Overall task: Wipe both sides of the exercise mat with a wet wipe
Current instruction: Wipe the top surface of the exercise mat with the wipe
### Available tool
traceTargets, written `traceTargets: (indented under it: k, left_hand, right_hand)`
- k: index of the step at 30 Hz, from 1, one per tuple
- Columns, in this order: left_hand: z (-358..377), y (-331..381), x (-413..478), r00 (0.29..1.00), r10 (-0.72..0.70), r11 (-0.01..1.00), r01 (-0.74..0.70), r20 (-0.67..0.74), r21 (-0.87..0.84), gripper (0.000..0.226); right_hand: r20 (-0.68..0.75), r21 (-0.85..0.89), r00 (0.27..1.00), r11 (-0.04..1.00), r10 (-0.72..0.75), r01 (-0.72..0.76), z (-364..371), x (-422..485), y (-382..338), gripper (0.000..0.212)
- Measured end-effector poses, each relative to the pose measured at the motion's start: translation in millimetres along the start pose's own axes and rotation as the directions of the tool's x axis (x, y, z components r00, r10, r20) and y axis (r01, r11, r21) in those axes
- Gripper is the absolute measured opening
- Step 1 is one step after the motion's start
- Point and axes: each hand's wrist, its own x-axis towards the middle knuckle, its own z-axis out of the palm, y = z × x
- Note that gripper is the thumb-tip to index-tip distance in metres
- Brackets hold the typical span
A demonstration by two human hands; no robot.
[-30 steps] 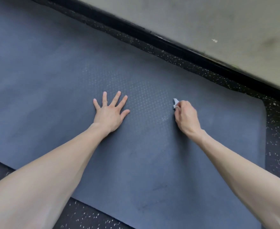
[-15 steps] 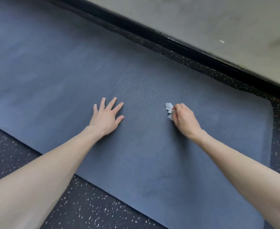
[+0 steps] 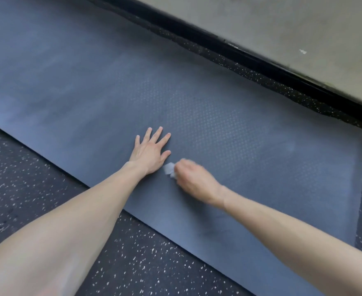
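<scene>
One blue mat [image 3: 261,157] lies flat on the speckled floor [image 3: 37,178], and two hands are on it: the left hand [image 3: 151,153] presses down with fingers [image 3: 157,134] straight and spread apart, and just beside it the blurry right hand [image 3: 194,178] curls its fingers tight on one white wipe [image 3: 169,168] touching the mat.

A black rubber floor [image 3: 37,189] flecked with white carries a blue-grey exercise mat [image 3: 90,82], which lies flat and unrolled on it. The mat's near long edge runs diagonally across the floor. Only a narrow strip of speckled floor shows between its far edge and a black baseboard [image 3: 261,67].
</scene>
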Motion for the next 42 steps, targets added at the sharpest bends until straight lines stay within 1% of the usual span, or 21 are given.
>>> traceTargets:
  k: [2, 4, 6, 8, 12, 14, 16, 18, 20, 22, 23, 25, 27, 28, 30, 32, 34, 36, 37, 39, 42]
  left_hand:
    - [1, 0, -7, 1.0, 0.005, 1.0, -0.005, 0.014, -0.011, 0.063]
    - [3, -6, -16, 1.0, 0.01, 1.0, -0.009, 0.019, -0.01, 0.063]
    - [7, -12, -24, 1.0, 0.013, 1.0, -0.013, 0.012, -0.007, 0.063]
    - [10, -15, -28, 1.0, 0.015, 1.0, -0.015, 0.007, -0.011, 0.063]
    - [8, -14, -31, 0.999, 0.021, 0.999, -0.02, 0.025, -0.05, 0.062]
    - [8, -13, -34, 0.999, 0.027, 0.997, -0.024, 0.032, -0.071, 0.062]
    - [9, -15, -39, 0.999, 0.036, 0.995, -0.034, 0.022, -0.099, 0.062]
    - [12, -21, -46, 0.999, 0.052, 0.99, -0.052, -0.001, -0.133, 0.062]
    - [14, -32, -58, 0.998, 0.064, 0.983, -0.067, -0.019, -0.172, 0.062]
    - [20, -46, -75, 0.997, 0.062, 0.981, -0.069, -0.042, -0.182, 0.061]
    - [23, -53, -84, 0.997, 0.056, 0.982, -0.065, -0.054, -0.178, 0.061]
    - [29, -63, -98, 0.997, 0.043, 0.983, -0.053, -0.06, -0.177, 0.06]
    - [31, -65, -104, 0.998, 0.03, 0.982, -0.038, -0.047, -0.184, 0.06]
    - [30, -63, -104, 0.999, 0.021, 0.982, -0.028, -0.039, -0.188, 0.06]
    - [27, -55, -101, 1.0, -0.01, 0.981, 0.007, -0.018, -0.193, 0.059]
    - [20, -43, -97, 0.999, -0.054, 0.981, 0.055, 0.007, -0.185, 0.058]
    - [11, -33, -92, 0.994, -0.102, 0.976, 0.107, 0.036, -0.188, 0.054]
    - [-1, -22, -88, 0.992, -0.11, 0.97, 0.121, 0.062, -0.211, 0.05]
    - [-6, -16, -85, 0.994, -0.088, 0.97, 0.099, 0.062, -0.221, 0.048]
    - [-17, 2, -79, 0.998, -0.021, 0.955, 0.038, 0.06, -0.293, 0.045]
    - [-49, 42, -62, 0.995, 0.058, 0.844, -0.006, 0.079, -0.536, 0.039]
  right_hand:
    - [-0.103, -0.035, 0.972, 0.976, 0.209, -0.214, -25, 0, 43, 0.021]
    - [-0.174, -0.034, 0.892, 0.903, 0.416, -0.428, -46, -4, 72, 0.016]
    - [-0.193, -0.023, 0.844, 0.857, 0.501, -0.514, -48, -7, 70, 0.007]
    - [-0.213, -0.007, 0.88, 0.9, 0.425, -0.436, -37, -6, 42, 0.003]
    - [-0.129, 0.045, 0.964, 0.972, 0.234, -0.23, 7, -6, -31, 0.019]
    - [-0.068, 0.079, 0.994, 0.994, 0.083, -0.078, 29, -8, -67, 0.018]
    - [0.047, 0.113, 0.996, 0.991, -0.071, 0.065, 42, -11, -91, 0.008]
    - [0.11, 0.12, 0.986, 0.986, -0.125, 0.111, 40, -9, -91, 0.008]
    - [0.071, 0.105, 0.995, 0.993, -0.068, 0.06, 28, -4, -68, 0.016]
    - [-0.036, 0.065, 0.993, 0.991, 0.117, -0.114, 9, 1, -31, 0.026]
    - [-0.086, 0.054, 0.967, 0.971, 0.238, -0.234, -2, 1, -10, 0.027]
    - [-0.114, 0.035, 0.873, 0.88, 0.474, -0.474, -21, -7, 25, 0.018]
    - [-0.123, 0.014, 0.806, 0.813, 0.579, -0.582, -26, -16, 34, 0.012]
    - [-0.126, 0.003, 0.816, 0.823, 0.564, -0.569, -23, -18, 27, 0.01]
    - [-0.071, -0.008, 0.892, 0.894, 0.446, -0.448, -11, -22, -7, 0.005]
    - [0.038, 0.017, 0.953, 0.954, 0.299, -0.3, 3, -25, -42, 0.021]
    - [0.203, 0.069, 0.965, 0.98, 0.168, -0.185, 11, -26, -67, 0.025]
    - [0.331, 0.146, 0.937, 0.975, 0.113, -0.169, 5, -22, -75, 0.023]
    - [0.342, 0.203, 0.927, 0.951, 0.153, -0.232, -4, -18, -73, 0.02]
    - [0.268, 0.367, 0.914, 0.845, 0.303, -0.388, -28, -10, -55, 0.012]
    - [0.192, 0.613, 0.861, 0.628, 0.471, -0.48, -79, -10, -9, 0.01]
